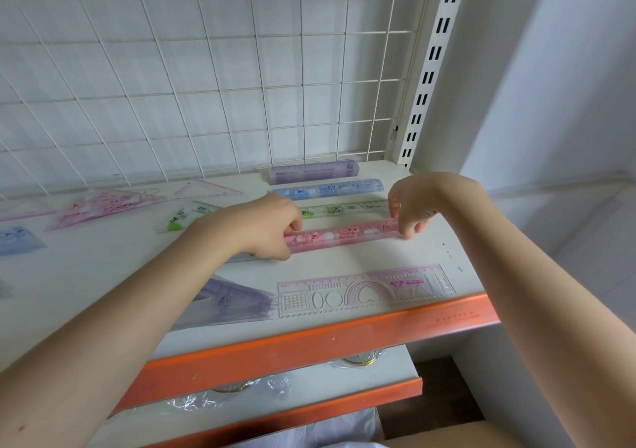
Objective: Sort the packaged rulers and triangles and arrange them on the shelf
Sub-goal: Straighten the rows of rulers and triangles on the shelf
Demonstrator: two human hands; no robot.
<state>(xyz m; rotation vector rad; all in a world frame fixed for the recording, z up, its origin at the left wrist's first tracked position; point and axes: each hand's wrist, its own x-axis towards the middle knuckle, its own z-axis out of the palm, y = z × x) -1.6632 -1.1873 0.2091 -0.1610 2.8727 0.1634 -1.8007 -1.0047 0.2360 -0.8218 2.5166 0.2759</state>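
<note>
A pink packaged ruler (340, 236) lies lengthwise on the white shelf (137, 268). My left hand (272, 225) grips its left end and my right hand (413, 206) pinches its right end. Behind it lie a green ruler (344, 210), a blue ruler (328, 188) and a purple ruler (313, 171), all in a row. A pink stencil ruler (366, 291) lies near the front edge. Purple triangles (230, 298) sit beside it under my left forearm. Pink triangles (113, 203), a green triangle (184, 217) and a blue one (17, 239) lie to the left.
A white wire grid (223, 69) backs the shelf and a slotted upright (430, 65) stands at the right. The shelf's front edge is an orange strip (327, 337). Lower shelves hold clear plastic packets (241, 389). A white wall is at the right.
</note>
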